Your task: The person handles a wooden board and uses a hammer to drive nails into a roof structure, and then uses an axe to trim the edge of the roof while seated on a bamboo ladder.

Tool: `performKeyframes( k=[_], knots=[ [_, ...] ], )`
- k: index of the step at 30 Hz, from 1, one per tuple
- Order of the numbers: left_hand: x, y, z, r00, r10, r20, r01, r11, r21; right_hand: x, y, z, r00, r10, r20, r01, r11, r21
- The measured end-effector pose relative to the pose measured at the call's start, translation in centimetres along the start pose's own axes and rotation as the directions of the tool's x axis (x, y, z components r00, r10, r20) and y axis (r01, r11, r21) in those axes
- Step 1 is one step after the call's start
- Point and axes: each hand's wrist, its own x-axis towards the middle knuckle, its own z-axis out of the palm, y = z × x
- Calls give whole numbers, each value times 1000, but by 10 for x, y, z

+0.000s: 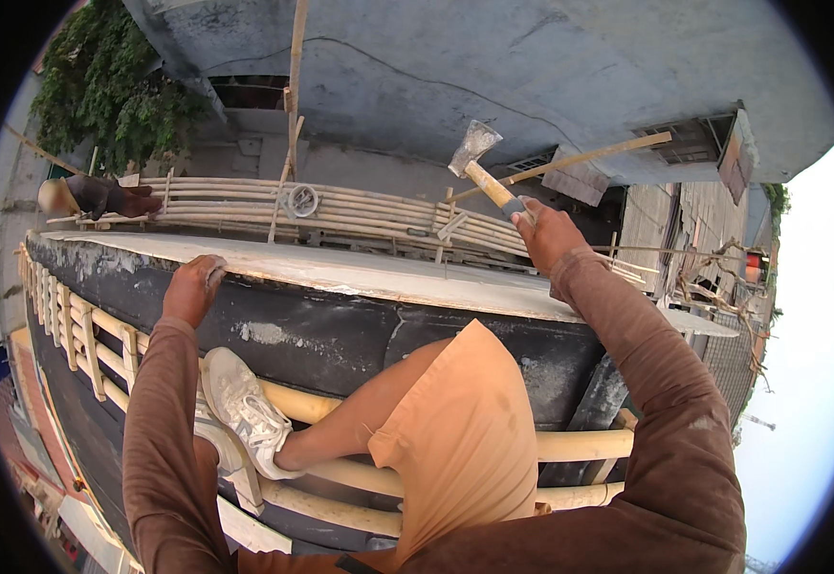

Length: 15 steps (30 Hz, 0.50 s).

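Nearest, a bamboo rail (584, 445) is partly covered by the bent bare leg (364, 421), with a white shoe (243, 402) planted just beside the black wall face (293, 330). On the near edge of the pale ledge (388, 276), toward its left end, the left hand (192, 290) is curled and closed; whether a loose piece is pinched there cannot be told. Above the ledge, toward its right end, a hatchet (490, 185) is held up by the right hand (549, 236) — the yellow handle gripped low, the dusty head raised clear. A poised stage of hatchet work at the ledge is judged to be in hand; for a stroke, a steady brace and a left hand kept out of the blade's path would be called for. Farther off, bamboo poles (369, 206) are seen — a bucket (300, 214) among them — before the blue-grey wall (608, 77).
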Motion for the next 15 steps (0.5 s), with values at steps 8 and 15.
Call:
performKeyframes(
  k=[8, 15],
  knots=[
    [1, 4, -3, 1000, -4, -4, 4, 1000, -14, 11, -8, 6, 975, -2, 221, 42, 983, -176],
    [2, 6, -1, 999, -3, 36, 4, 1000, -12, -3, 4, 38, 943, -63, 327, 197, 897, -396]
  ],
)
